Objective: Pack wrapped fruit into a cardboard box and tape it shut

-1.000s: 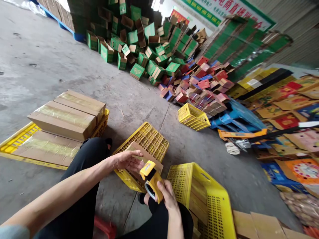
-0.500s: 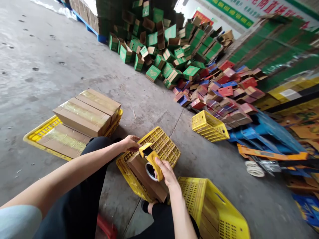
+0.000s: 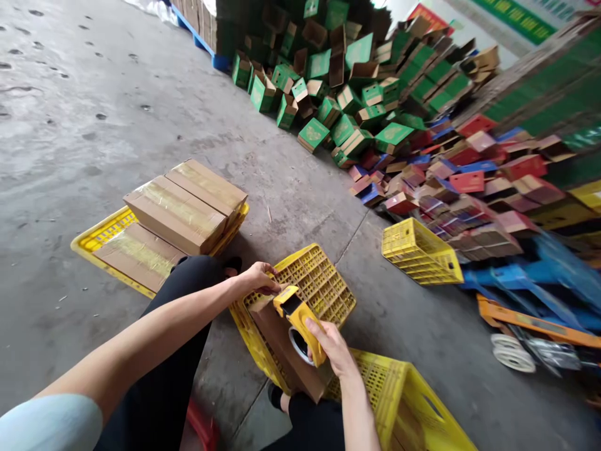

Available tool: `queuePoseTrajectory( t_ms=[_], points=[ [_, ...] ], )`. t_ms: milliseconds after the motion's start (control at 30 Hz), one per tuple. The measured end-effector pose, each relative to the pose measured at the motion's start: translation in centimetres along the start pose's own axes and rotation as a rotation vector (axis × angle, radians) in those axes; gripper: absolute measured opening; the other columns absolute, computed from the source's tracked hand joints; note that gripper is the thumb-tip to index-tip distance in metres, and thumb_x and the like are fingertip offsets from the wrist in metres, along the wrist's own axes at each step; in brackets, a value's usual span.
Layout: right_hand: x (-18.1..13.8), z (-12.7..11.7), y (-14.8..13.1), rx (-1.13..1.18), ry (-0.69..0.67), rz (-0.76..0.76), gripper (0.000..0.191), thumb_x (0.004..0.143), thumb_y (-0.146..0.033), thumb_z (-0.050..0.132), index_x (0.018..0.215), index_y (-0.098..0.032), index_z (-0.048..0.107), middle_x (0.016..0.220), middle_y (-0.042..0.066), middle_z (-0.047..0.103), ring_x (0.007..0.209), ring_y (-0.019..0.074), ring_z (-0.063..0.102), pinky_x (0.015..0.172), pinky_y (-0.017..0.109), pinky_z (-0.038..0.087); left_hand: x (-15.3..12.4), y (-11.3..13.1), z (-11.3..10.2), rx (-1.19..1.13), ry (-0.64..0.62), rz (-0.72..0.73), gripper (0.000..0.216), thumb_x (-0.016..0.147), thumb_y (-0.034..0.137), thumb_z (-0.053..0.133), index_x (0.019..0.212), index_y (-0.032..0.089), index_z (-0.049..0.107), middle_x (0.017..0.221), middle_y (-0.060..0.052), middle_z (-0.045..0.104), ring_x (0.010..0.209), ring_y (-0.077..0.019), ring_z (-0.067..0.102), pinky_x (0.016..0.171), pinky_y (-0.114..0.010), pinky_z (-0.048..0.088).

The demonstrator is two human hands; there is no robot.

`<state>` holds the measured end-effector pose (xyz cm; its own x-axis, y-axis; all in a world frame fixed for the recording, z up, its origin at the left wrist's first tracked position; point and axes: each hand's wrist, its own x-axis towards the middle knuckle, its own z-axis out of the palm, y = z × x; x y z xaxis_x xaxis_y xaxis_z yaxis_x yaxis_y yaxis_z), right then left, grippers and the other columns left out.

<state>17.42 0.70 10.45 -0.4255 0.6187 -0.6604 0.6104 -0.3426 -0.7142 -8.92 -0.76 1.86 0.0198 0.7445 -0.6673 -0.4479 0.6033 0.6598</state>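
Head camera: a yellow crate (image 3: 253,347) sits low on the floor (image 3: 300,207), and a long brown box (image 3: 277,341) rests on or in it; I can't tell which. The box looks stiff but light, and it might dent if squeezed hard in the middle, so the ends seem the best place to hold. Over the box is a yellow tape gun (image 3: 300,313). It looks hard and not too heavy, but its nose may be sharp, so the back grip seems the safe part. The right hand (image 3: 333,344) has its fingers curled around that grip. The left hand (image 3: 258,279) is by the nose, fingertips close together; I can't tell if they pinch anything. I find no word I can read on the tape gun. Letters on the wall sign (image 3: 516,19) are blurry and cut off, and the print on a green box (image 3: 313,133) is too tiny.
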Motion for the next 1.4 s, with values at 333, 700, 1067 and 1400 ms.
queuePoseTrajectory(
  t_ms=[333, 700, 1067, 1400],
  points=[
    [-1.2, -1.9, 2.8, 0.025, 0.035, 0.036, 0.068, 0.069, -0.085, 0.078, 0.077, -0.019, 0.065, 0.053, -0.003, 0.061, 0.042, 0.0128, 0.057, 0.043, 0.023, 0.046, 0.7, 0.7, -1.3, 0.093, 0.059, 0.091, 0.061, 0.057, 0.010, 0.101, 0.109, 0.014, 0.070, 0.069, -0.001, 0.075, 0.065, -0.0198, 0.075, 0.068, -0.029, 0.062],
    [-0.1, -1.1, 3.0, -0.007, 0.056, -0.011, 0.053, 0.076, -0.071, 0.080, 0.078, -0.020, 0.066, 0.054, -0.002, 0.064, 0.045, 0.0164, 0.063, 0.044, 0.025, 0.049, 0.6, -0.5, -1.8, 0.226, 0.168, 0.172, 0.064, 0.065, 0.016, 0.097, 0.122, 0.013, 0.068, 0.077, -0.002, 0.077, 0.075, -0.0205, 0.077, 0.068, -0.027, 0.057],
    [0.9, -0.6, 1.9, -0.021, 0.022, 0.006, 0.050, 0.079, -0.067, 0.083, 0.078, -0.019, 0.066, 0.054, -0.002, 0.065, 0.048, 0.0152, 0.064, 0.048, 0.024, 0.052, 2.2, -2.0, -2.3, 0.336, 0.305, 0.178, 0.058, 0.069, 0.013, 0.092, 0.123, 0.016, 0.072, 0.085, -0.003, 0.078, 0.085, -0.0218, 0.075, 0.076, -0.027, 0.058],
    [1.6, -0.9, 2.5, -0.084, 0.010, 0.030, 0.048, 0.079, -0.066, 0.080, 0.083, -0.019, 0.066, 0.056, 0.000, 0.068, 0.051, 0.0185, 0.067, 0.050, 0.027, 0.056, 4.0, -4.6, -0.5, 0.402, 0.298, 0.097, 0.063, 0.071, 0.010, 0.085, 0.131, 0.014, 0.067, 0.087, -0.002, 0.075, 0.078, -0.0181, 0.072, 0.069, -0.023, 0.054]
  ],
)
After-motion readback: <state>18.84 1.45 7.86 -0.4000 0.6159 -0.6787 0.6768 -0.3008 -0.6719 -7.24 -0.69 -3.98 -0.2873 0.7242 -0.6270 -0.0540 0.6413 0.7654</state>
